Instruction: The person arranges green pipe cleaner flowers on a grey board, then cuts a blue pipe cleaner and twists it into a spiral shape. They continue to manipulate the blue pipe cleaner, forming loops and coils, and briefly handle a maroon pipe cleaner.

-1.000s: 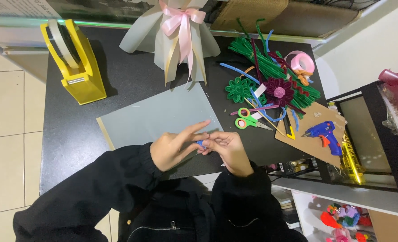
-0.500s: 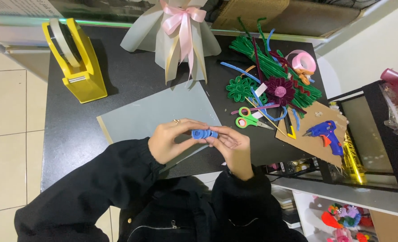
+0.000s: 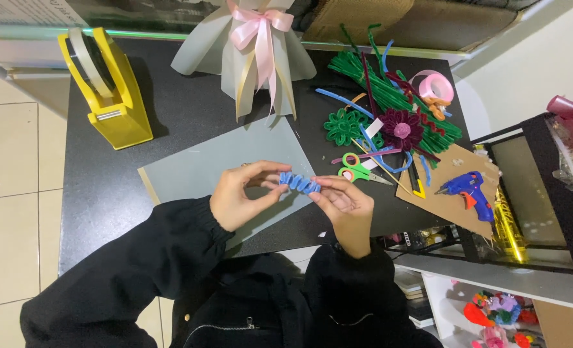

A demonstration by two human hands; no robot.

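Under both your hands lies the black table, and on it, just beyond your knuckles, a grey sheet of card. Well off past your left hand stands a yellow tape dispenser. Straight ahead of your hands, at the far edge, sits a wrapped bouquet cone with a pink bow. Beyond your right hand is a heap of green pipe cleaners, with a green flower and a maroon flower made from the same stuff. Further out to your right lies a piece of brown cardboard carrying a blue glue gun. Green-handled scissors lie near your right fingertips.

Your left hand pinches one end of a coiled blue pipe cleaner between thumb and fingers; your right hand pinches the other end the same way. The coil hangs in the air between them, above the near corner of the grey sheet.

My judgement on the risks: the coil is springy, so if either pinch slackens, that end may snap back and the loops could loosen. Pulling the ends apart too hard would probably stretch the spiral flat. The wire tip at either end could prick a fingertip. If the coil drops, it may roll off the near table edge into your lap.
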